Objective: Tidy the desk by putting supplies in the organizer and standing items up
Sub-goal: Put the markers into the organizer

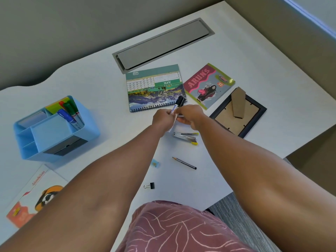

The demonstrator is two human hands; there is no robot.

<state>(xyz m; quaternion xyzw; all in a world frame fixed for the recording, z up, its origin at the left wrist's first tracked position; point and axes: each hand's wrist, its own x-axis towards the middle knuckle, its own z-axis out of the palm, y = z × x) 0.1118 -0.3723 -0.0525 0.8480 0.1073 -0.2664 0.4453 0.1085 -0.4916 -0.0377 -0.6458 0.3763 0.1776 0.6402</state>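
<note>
A white marker with a black cap (179, 104) is held over the middle of the desk by both hands: my left hand (163, 119) and my right hand (190, 116) meet around its barrel, cap pointing away. The blue organizer (54, 135) stands at the left with red, green and blue markers (70, 111) upright in its back compartment. A desk calendar (155, 87) lies flat beyond my hands. Right of it a picture frame (238, 111) lies face down. A stapler (185, 136), a pencil (184, 163), a blue sharpener (156, 163) and a black binder clip (150, 185) lie near me.
A colourful booklet (209, 86) lies between calendar and frame. Another booklet (32, 197) lies at the near left edge. A grey cable hatch (161, 45) is set into the desk at the back. The desk's near edge runs by my patterned clothing (178, 228).
</note>
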